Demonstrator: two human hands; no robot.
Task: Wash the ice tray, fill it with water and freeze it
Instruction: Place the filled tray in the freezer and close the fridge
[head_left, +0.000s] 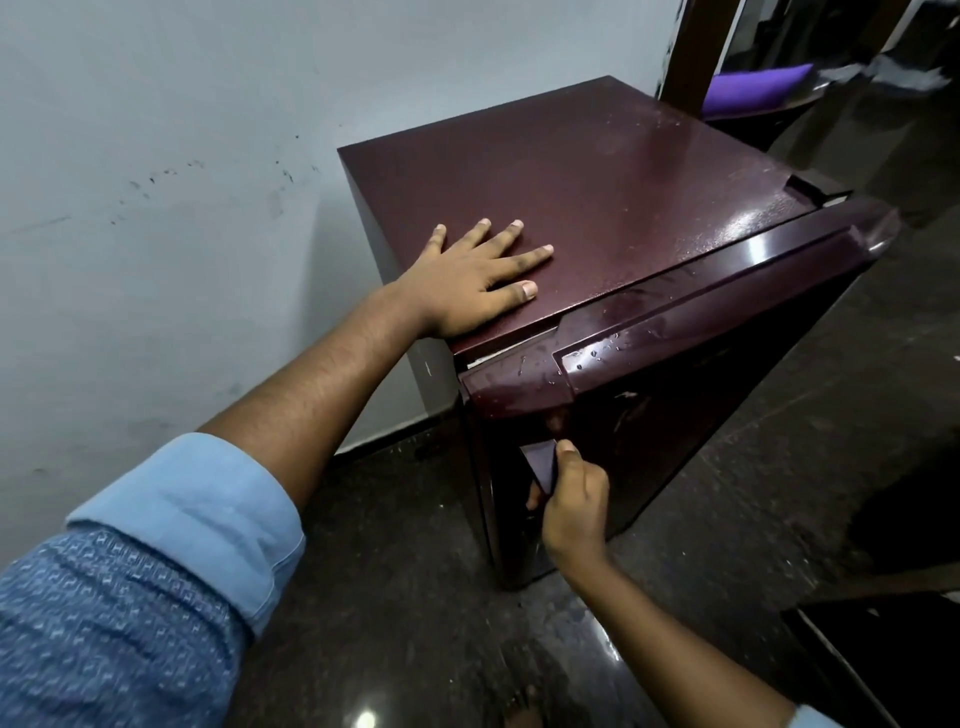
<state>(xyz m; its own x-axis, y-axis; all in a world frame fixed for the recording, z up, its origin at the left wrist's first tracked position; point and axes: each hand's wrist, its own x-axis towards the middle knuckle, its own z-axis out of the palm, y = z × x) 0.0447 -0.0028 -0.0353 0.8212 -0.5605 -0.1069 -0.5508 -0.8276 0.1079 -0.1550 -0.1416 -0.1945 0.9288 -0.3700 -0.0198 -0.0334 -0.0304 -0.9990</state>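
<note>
A small maroon fridge (597, 171) stands against the white wall. My left hand (478, 278) lies flat on its top near the front left corner, fingers spread and straight. My right hand (569, 499) grips the door handle (543, 465) on the left edge of the fridge door (727, 332), thumb on top and fingers curled behind it. A thin gap shows between the door's top trim and the fridge body at the left corner. Water drops sit on the door's top trim. No ice tray is in view.
The white wall (182, 182) runs along the left of the fridge. A dark polished stone floor (415, 597) surrounds it. A wooden door frame (691, 47) and a purple object (753, 85) lie behind the fridge at the upper right. Dark furniture (883, 649) edges in at the lower right.
</note>
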